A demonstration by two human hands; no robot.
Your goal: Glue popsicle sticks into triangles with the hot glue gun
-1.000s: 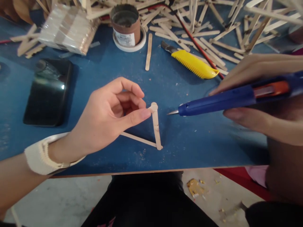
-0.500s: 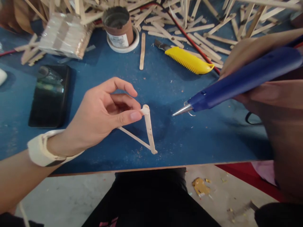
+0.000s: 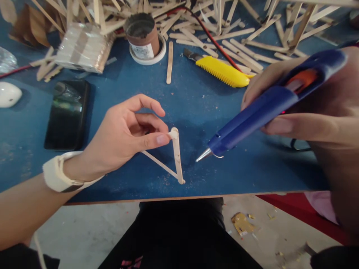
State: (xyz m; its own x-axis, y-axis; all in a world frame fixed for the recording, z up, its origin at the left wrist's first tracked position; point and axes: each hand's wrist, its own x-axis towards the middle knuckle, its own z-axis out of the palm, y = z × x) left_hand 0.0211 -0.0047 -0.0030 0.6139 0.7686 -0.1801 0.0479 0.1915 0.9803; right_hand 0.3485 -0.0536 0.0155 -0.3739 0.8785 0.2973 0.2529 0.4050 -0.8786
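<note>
My left hand, with a white watch on its wrist, pinches a corner of a small triangular frame of craft sticks between thumb and fingers. One stick slants down toward me, and a thinner one runs back beneath the hand, where part of the frame is hidden. My right hand is wrapped round a blue hot glue gun, with orange showing inside its body. Its metal nozzle points down and left, a short way right of the frame and apart from it.
Behind lie a yellow utility knife, a single craft stick, a brown pot and heaped craft sticks. To the left are a black phone, a wrapped stick bundle and a white computer mouse. The table edge runs near me.
The glue gun has swung down and left, its nozzle now lower and closer to the frame's bottom corner. My left hand keeps its pinch. The view has shifted slightly.
</note>
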